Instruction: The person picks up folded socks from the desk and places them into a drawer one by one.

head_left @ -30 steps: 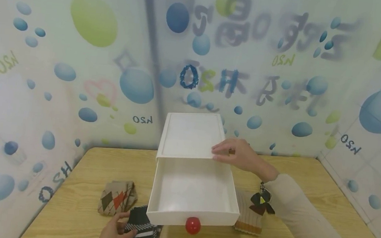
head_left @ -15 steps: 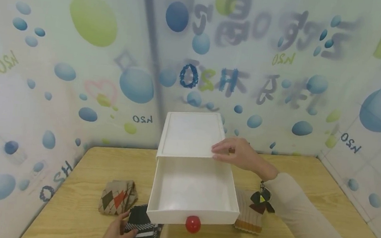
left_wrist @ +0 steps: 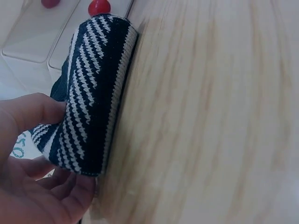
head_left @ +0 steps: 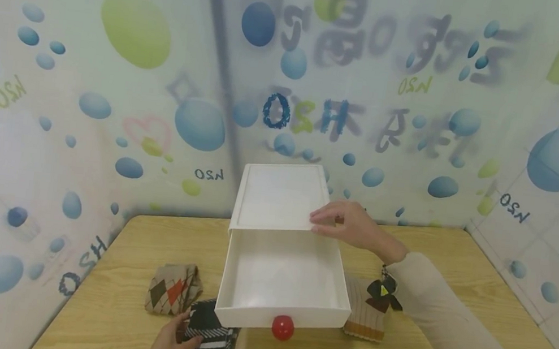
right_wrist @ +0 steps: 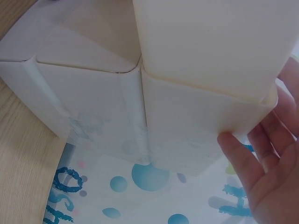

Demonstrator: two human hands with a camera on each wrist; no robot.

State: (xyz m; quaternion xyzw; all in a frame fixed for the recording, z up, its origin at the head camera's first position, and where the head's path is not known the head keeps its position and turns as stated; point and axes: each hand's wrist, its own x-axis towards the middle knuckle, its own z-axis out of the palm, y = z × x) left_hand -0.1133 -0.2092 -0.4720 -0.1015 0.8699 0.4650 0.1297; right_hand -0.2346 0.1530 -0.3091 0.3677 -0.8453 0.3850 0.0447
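A white drawer cabinet (head_left: 282, 197) stands mid-table with its upper drawer (head_left: 281, 322) pulled out, a red round knob (head_left: 282, 328) on its front. Nothing lies on the visible drawer floor. My right hand (head_left: 348, 223) rests on the cabinet's top right edge; in the right wrist view the thumb (right_wrist: 236, 154) touches its side wall. Left of the drawer, my left hand (head_left: 172, 342) holds a folded black-and-white striped knit sock (head_left: 208, 335). The left wrist view shows the thumb (left_wrist: 42, 109) against the sock's fold, the other fingers at its lower end.
A folded beige argyle sock (head_left: 172, 290) lies left on the wooden table (head_left: 139, 239). Right of the drawer is a ribbed beige sock (head_left: 366, 314) with a brown band, partly hidden by the drawer and the bow-trimmed right cuff. A patterned wall (head_left: 187, 130) closes off the back.
Almost nothing differs. Both hands keep their places on the sock and the cabinet, and the head view shifts very slightly.
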